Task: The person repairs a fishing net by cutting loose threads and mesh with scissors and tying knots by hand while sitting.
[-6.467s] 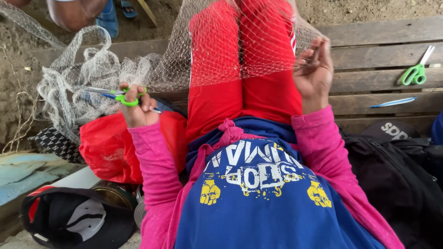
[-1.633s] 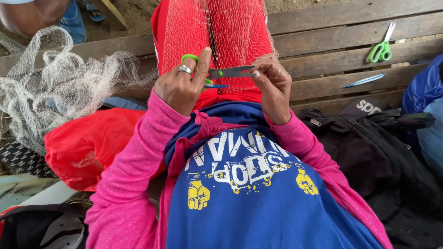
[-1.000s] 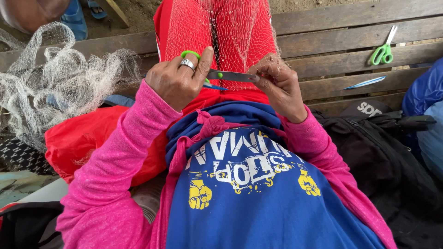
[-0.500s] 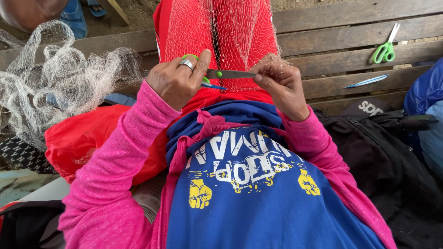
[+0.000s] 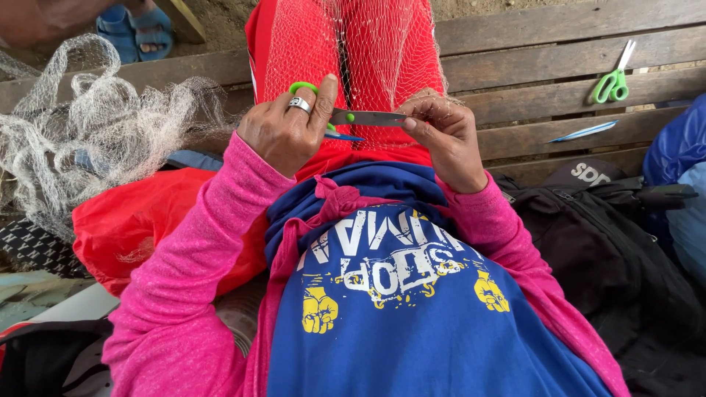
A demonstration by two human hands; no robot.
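Over red-clad knees, left hand point(image 5: 283, 132) holds green-handled steel scissors point(image 5: 353, 117) against fine mesh net point(image 5: 368, 51).

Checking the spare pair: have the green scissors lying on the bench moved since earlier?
No. The green scissors lie on the same bench plank; only the camera shifted.

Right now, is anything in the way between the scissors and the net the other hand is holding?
Nothing visible. The left hand holds the green-handled scissors, blades pointing at the right hand, whose fingers pinch the fine net right at the blade tips over the red-clad legs.
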